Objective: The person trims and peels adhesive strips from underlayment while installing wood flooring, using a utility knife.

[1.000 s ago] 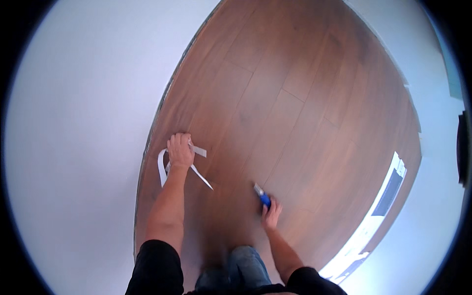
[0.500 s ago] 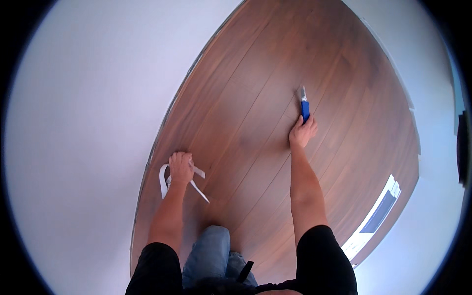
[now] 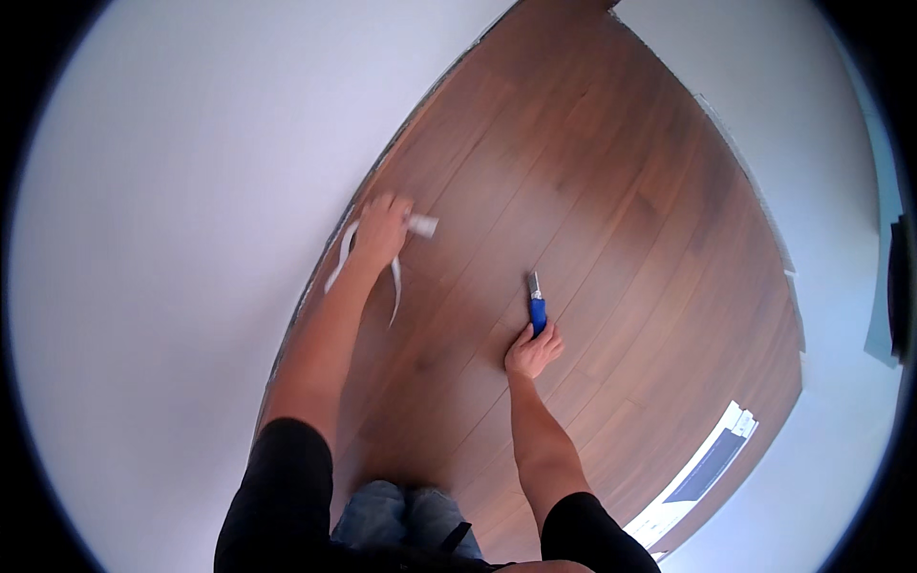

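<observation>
A white wall [image 3: 191,248] bordered a brown floor [image 3: 630,258]. Near the wall, the left hand [image 3: 383,229] gripped white strips [image 3: 423,225], one end jutting right, others trailing toward the person. Mid-floor, the right hand [image 3: 535,353] held a blue tool [image 3: 538,315], its long axis and metal tip [image 3: 534,283] pointing forward, slightly left.

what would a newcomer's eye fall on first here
Probably the bright blue-handled tool with a metal tip, held in the right hand near the middle of the picture. Next come the thin white strips trailing from the left hand, near the white wall, over a brown wood-grain plank floor.
</observation>
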A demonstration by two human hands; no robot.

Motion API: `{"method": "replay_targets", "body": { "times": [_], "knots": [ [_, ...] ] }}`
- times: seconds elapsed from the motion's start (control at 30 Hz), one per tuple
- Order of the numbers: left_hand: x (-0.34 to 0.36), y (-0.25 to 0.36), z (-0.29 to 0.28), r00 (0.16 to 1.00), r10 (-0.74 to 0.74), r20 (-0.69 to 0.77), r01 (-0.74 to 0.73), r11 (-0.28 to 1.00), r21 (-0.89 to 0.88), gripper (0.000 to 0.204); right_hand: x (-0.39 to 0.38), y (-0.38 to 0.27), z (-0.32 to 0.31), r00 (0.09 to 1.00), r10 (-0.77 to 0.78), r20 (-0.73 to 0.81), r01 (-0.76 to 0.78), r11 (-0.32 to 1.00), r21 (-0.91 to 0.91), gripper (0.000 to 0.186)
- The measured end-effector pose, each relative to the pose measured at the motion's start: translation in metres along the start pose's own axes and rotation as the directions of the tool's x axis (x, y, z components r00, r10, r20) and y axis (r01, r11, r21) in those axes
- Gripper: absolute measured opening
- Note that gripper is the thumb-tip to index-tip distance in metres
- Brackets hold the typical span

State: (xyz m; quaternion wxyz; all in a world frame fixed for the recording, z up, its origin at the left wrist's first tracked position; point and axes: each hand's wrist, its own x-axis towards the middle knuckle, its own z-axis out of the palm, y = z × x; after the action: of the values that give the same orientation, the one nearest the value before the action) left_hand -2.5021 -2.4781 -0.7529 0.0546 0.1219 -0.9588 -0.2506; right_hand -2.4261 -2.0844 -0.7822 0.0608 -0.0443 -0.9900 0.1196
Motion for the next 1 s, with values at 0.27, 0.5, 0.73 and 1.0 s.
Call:
{"method": "replay_targets", "body": {
  "times": [0.27,0.5,0.73,1.0],
  "knots": [
    [0.063,0.008,0.043,0.995,-0.012,-0.102,0.026,0.990,0.141,0.023,-0.003,0.008,0.002,0.994,0.047,0.103,-0.051,0.998,0.040,0.051],
    [0.061,0.001,0.047,0.999,-0.050,-0.015,0.051,0.995,0.082,0.029,0.121,0.001,0.010,0.976,-0.218,0.003,0.211,0.949,0.236,0.049],
    [0.063,0.001,0.043,0.996,-0.077,0.052,0.071,0.992,0.101,0.033,0.513,-0.060,0.078,0.972,-0.083,-0.219,0.102,0.992,0.077,0.047],
    [0.059,-0.002,0.048,0.992,-0.103,0.071,0.092,0.985,0.147,0.037,0.537,-0.099,0.097,0.963,-0.109,-0.245,0.125,0.991,0.054,0.048]
  ]
}}
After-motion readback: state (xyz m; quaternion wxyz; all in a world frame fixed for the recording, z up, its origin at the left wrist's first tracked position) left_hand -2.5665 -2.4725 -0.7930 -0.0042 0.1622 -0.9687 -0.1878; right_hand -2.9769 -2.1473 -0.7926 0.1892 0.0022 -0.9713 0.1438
